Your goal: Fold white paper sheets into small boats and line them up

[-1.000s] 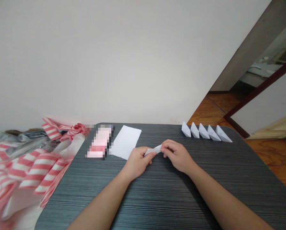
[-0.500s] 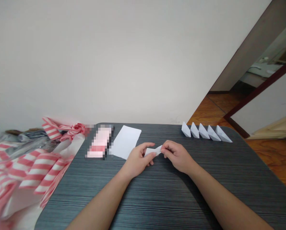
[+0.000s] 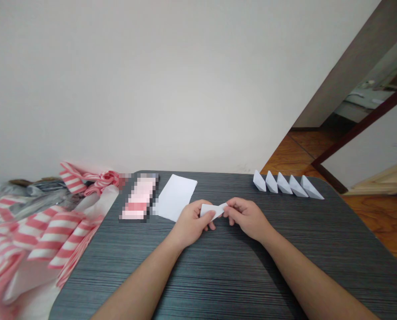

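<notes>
- Folded paper [image 3: 206, 208] is what we have between our hands in the head view, above the middle of the table [image 3: 198, 275]; whether its lower edge touches the tabletop, we cannot tell.
- Our left hand [image 3: 189, 226] grips the larger left part, thumb pressed flat on the near face and fingers curled behind it.
- Our right hand [image 3: 247, 216] pinches the narrow right end between thumb and fingertips, so both hands are closed on the same small piece.
- Its top edge dips between the two grips, so the piece seems bent or creased there; how many layers lie under our fingers, we cannot make out.
- To work it well, we would let the left thumb serve as the anchor and the right fingertips do the fine shaping, in our judgement.
- We should line up edges before pressing, then run a fingertip firmly along each crease; too hard a pull could tear or skew thin paper.
- Five folded pieces [image 3: 284, 184] stand in a row at the far right, handy for comparing shape.
- White paper [image 3: 176, 195] lies flat beyond our left hand, beside a blurred-out object [image 3: 139, 198].
</notes>
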